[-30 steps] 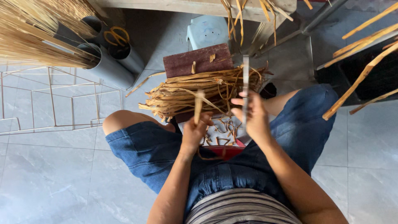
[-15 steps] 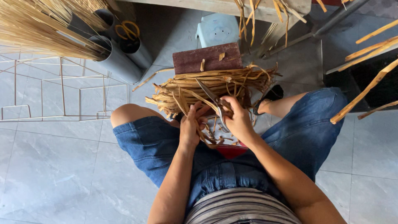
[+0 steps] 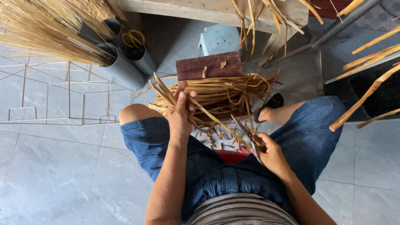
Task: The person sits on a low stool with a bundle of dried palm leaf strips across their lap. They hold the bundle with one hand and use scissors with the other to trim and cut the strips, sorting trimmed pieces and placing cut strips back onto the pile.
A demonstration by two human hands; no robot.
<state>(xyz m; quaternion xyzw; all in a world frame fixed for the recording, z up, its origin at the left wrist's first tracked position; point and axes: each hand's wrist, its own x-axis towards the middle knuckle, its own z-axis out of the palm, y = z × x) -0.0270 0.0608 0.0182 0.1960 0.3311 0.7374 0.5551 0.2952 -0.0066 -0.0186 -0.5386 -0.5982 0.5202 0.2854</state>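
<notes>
Grey tubes [image 3: 121, 66] stuffed with straw [image 3: 46, 29] are seen beside a wire frame [image 3: 62, 96] on the tiled floor [image 3: 62, 175] (yellow scissors [image 3: 133, 38] in one tube), below a wooden counter [image 3: 200, 10].

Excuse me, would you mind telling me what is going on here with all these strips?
A seated person in denim shorts holds a long tan dried plant strip stretched between both hands. The left hand grips its upper end; the right hand holds its lower end along with a thin metal blade. A pile of similar strips lies ahead by a dark red-brown block.
</notes>
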